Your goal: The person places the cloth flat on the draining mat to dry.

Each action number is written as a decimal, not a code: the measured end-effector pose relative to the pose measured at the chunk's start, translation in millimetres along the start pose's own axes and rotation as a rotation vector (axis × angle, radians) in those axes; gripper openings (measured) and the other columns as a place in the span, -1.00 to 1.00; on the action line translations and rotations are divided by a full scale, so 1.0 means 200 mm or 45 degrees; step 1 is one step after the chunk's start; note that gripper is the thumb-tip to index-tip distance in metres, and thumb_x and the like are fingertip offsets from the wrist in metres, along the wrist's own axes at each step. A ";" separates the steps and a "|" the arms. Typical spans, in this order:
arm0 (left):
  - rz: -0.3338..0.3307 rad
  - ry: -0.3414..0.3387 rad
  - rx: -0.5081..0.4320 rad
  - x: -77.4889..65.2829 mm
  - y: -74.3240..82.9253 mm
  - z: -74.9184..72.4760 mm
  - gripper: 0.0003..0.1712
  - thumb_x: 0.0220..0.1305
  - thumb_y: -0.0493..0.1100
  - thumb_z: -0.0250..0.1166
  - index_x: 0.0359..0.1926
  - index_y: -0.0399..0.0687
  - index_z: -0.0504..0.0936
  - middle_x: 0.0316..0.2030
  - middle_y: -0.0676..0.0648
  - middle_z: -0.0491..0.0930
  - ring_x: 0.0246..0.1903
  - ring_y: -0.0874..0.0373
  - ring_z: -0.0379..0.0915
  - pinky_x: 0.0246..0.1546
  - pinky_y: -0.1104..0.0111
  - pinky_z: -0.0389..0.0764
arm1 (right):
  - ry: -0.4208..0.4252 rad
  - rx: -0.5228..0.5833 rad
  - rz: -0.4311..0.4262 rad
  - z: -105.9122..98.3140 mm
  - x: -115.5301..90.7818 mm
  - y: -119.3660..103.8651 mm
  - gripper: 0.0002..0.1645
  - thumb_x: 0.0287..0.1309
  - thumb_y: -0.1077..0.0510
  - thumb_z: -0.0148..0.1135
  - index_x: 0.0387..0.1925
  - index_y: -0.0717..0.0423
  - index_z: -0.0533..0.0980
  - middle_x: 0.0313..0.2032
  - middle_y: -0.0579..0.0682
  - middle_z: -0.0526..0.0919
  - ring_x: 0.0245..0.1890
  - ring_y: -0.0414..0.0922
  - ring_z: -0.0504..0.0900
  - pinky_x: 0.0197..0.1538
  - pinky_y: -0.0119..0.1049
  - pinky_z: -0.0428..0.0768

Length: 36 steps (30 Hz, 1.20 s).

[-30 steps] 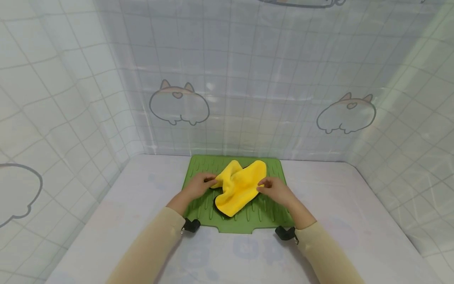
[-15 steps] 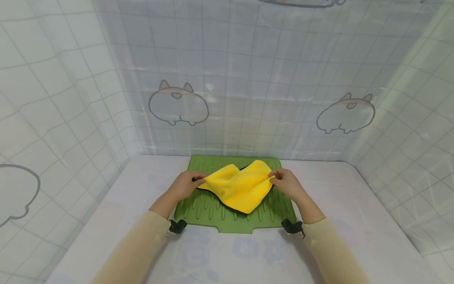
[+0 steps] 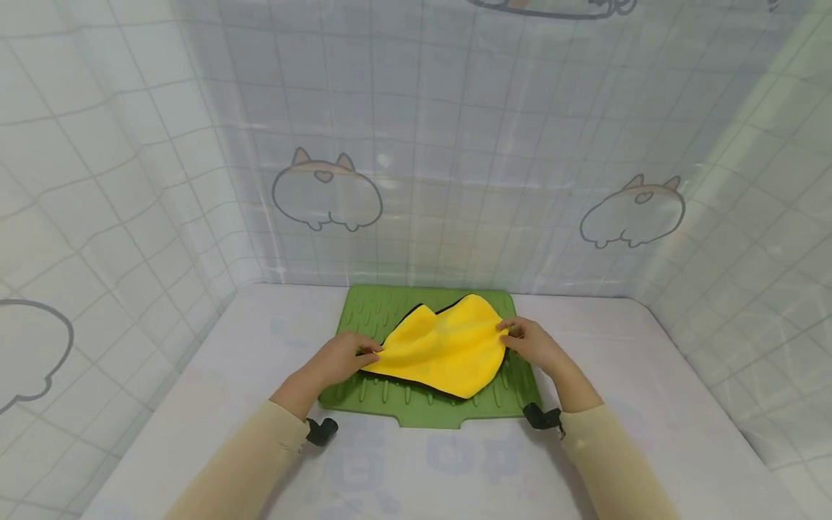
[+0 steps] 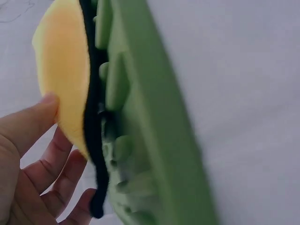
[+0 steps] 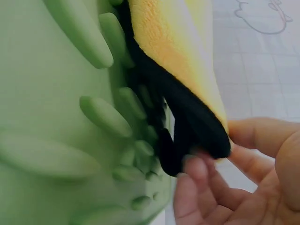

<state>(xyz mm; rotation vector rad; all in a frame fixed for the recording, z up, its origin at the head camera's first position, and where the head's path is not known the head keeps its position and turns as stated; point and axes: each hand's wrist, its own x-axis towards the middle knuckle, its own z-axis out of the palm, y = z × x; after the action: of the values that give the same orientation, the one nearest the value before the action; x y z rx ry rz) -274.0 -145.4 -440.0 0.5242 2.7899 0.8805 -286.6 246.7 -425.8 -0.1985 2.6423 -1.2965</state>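
Observation:
A yellow cloth with a dark border is spread over a green ridged mat in the head view. My left hand pinches the cloth's left corner between thumb and fingers, low over the mat's left side. On the other side, my right hand pinches the right edge of the cloth. In the left wrist view, the thumb presses the yellow face of the cloth, its dark edge running close beside the mat's ridges. The right wrist view has the dark border folded at the fingertips, lifted off the ridges.
The mat lies on a pale printed tabletop. Behind it rises a grid-patterned curtain with cartoon animal drawings, and similar sheets stand at left and right. A black strap piece hangs at each wrist.
The crumpled cloth has been drawn out wider and flatter. My left hand moved left, then nearer the front with its corner; my right hand shifted right, holding the edge.

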 end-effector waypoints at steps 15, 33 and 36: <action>0.043 0.036 -0.246 0.18 0.04 -0.02 -0.48 0.55 0.01 0.10 0.41 -0.03 0.43 0.36 -0.19 0.40 0.34 -0.22 0.28 0.27 -0.12 0.38 | -0.100 -0.020 0.044 -0.06 -0.08 0.00 -0.31 0.48 0.05 0.12 0.50 0.12 0.16 0.12 0.32 0.53 0.08 0.19 0.57 0.09 0.12 0.59; 0.139 -0.066 -0.205 0.34 0.11 0.10 -0.54 0.55 -0.05 0.08 0.36 -0.02 0.50 0.33 -0.14 0.45 0.39 -0.19 0.22 0.36 -0.07 0.29 | -0.242 -0.077 -0.074 -0.02 -0.10 -0.01 -0.50 0.45 0.05 0.16 0.28 0.23 0.44 -0.22 0.10 0.55 -0.19 0.08 0.53 -0.07 -0.02 0.59; 0.128 -0.045 -0.227 0.34 0.11 0.11 -0.59 0.54 -0.10 0.10 0.30 -0.04 0.56 0.29 -0.15 0.49 0.38 -0.19 0.24 0.35 -0.06 0.29 | -0.211 -0.077 -0.100 -0.01 -0.09 -0.01 -0.55 0.42 0.07 0.19 0.21 0.25 0.50 -0.19 0.06 0.57 -0.21 0.06 0.54 -0.13 -0.06 0.59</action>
<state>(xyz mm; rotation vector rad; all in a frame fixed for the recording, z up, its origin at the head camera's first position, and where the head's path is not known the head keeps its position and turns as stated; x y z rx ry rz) -325.5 -91.0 -449.4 0.6479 2.6393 1.1167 -269.5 250.7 -422.0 -0.4037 2.5572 -1.1690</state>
